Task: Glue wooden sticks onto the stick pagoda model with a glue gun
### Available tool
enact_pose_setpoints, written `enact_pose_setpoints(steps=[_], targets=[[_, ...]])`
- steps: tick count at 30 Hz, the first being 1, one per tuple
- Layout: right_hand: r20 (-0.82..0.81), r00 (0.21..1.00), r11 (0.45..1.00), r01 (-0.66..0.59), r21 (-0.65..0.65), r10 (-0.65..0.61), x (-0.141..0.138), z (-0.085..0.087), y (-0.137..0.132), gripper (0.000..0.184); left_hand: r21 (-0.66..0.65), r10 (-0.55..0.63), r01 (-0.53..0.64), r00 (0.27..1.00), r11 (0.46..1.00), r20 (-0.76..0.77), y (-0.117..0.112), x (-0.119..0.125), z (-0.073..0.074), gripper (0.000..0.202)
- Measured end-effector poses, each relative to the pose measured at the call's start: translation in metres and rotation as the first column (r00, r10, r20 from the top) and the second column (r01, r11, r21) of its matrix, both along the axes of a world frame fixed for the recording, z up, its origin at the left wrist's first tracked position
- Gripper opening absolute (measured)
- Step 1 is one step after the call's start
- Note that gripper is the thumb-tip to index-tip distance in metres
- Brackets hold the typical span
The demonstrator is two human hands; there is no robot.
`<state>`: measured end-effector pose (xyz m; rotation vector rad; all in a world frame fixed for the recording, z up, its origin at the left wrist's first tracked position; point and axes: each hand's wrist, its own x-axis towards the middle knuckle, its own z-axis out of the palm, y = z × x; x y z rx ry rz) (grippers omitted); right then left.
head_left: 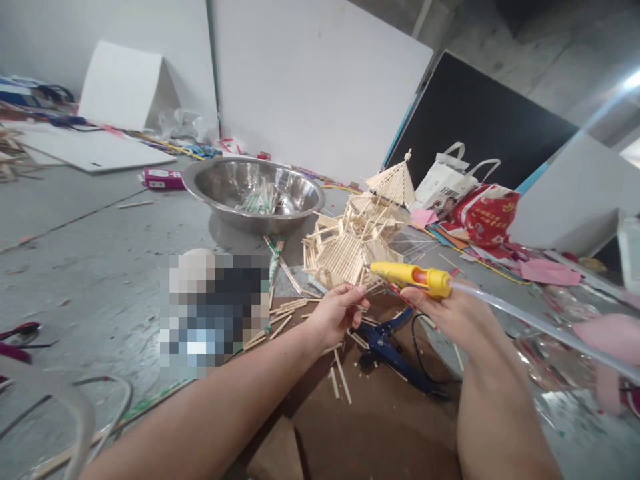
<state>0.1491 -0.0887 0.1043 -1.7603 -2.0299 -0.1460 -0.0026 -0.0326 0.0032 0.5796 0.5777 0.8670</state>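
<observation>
My right hand (453, 313) grips a yellow glue gun (413, 275) with a clear glue stick (540, 327) trailing back to the right. Its nozzle points left at a small wooden stick pinched in my left hand (336, 312). Just beyond both hands stands a model house (357, 237) built of wooden sticks, with a pointed roof. A second, blue glue gun (387, 347) lies on the brown board (380, 413) under my hands.
A steel bowl (210, 183) holding sticks sits behind left. Loose sticks (280, 313) litter the grey floor. Bags, a red packet (487, 213) and pink paper lie to the right. White and black panels lean against the wall. Wire loops (70, 400) lie near left.
</observation>
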Motion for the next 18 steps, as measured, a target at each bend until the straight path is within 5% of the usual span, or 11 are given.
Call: enact_pose_setpoints(steps=[18], targets=[[0.047,0.992,0.992,0.117,-0.052,-0.115,0.0017,-0.0036,0.0055,0.047,-0.019,-0.011,0.012,0.999,1.0,0.035,0.0035,-0.0021,-0.0027,0.017]])
